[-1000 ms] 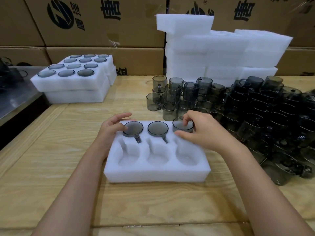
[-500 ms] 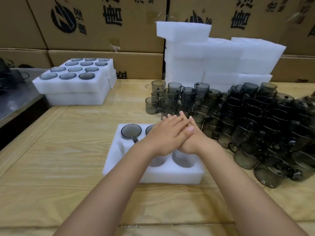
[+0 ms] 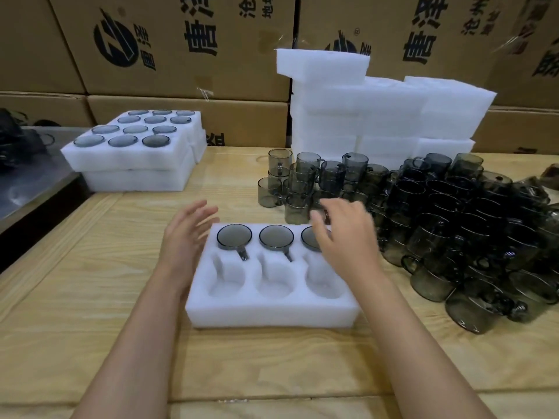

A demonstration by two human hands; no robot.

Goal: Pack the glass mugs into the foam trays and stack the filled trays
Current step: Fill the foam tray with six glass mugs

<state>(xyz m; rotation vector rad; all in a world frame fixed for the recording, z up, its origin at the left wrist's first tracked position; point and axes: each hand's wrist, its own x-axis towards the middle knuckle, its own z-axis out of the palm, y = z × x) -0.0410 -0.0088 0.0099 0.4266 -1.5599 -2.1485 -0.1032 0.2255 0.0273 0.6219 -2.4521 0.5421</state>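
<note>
Left hand [image 3: 189, 234] and right hand [image 3: 344, 237]: grips slack, empty; a careless reach into the crowded mugs [image 3: 438, 207] could topple neighbours.

In the lower middle of the frame a foam tray [image 3: 272, 313] lies on the surface [image 3: 90, 297], with three mugs [image 3: 276, 236] in its far row of pockets; the left hand [image 3: 184, 237] is just left of it and the right hand [image 3: 344, 234] over its far right corner. Loose glass mugs [image 3: 453, 222] crowd the right, behind them a pile of foam blocks [image 3: 378, 116]. Two stacked filled trays [image 3: 130, 158] sit at upper left, with cardboard boxes [image 3: 181, 40] along the top.
</note>
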